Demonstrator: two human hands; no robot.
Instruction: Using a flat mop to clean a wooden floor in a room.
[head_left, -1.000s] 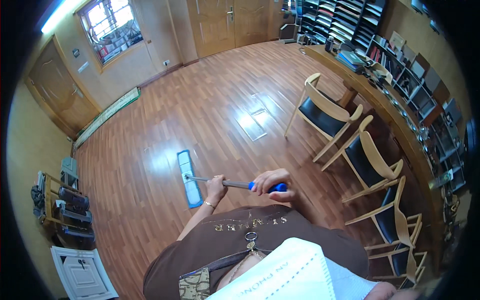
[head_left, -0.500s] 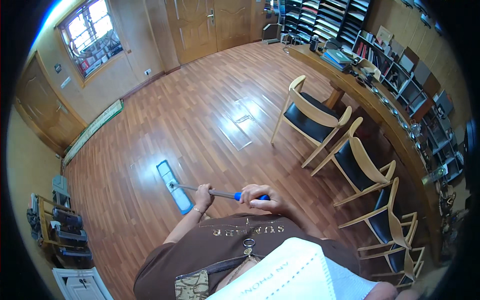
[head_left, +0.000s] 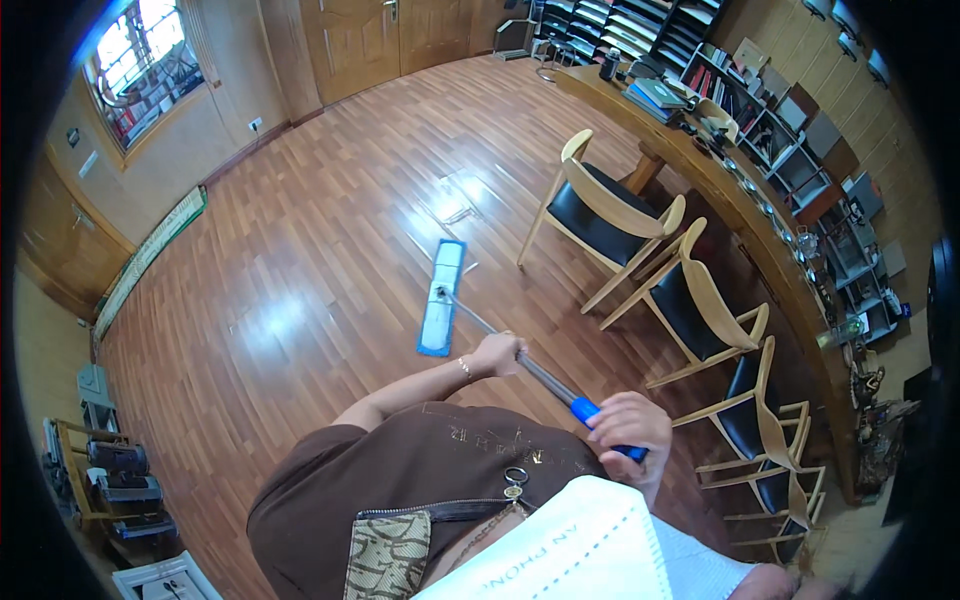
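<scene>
A flat mop (head_left: 439, 296) with a pale blue, blue-edged head lies on the wood floor ahead of me. Its grey pole slants from the head down to the right, ending in a blue grip by my body. My left hand (head_left: 499, 355) is closed round the pole about midway, with a bracelet on that wrist. Around the blue grip at the near end, my right hand (head_left: 632, 426) is wrapped, knuckles up. Part of the grip is hidden under its fingers.
Wooden chairs with black seats (head_left: 612, 219) line the right side along a long curved wooden table (head_left: 715, 160). Shelves stand behind it. A rolled mat (head_left: 150, 258) lies along the left wall, near a rack (head_left: 85, 470) of dark items. Double doors (head_left: 355, 50) are at the back.
The mop head has swung right and farther away, turning more upright in view. Both hands have moved right with the pole, and the right hand has come lower.
</scene>
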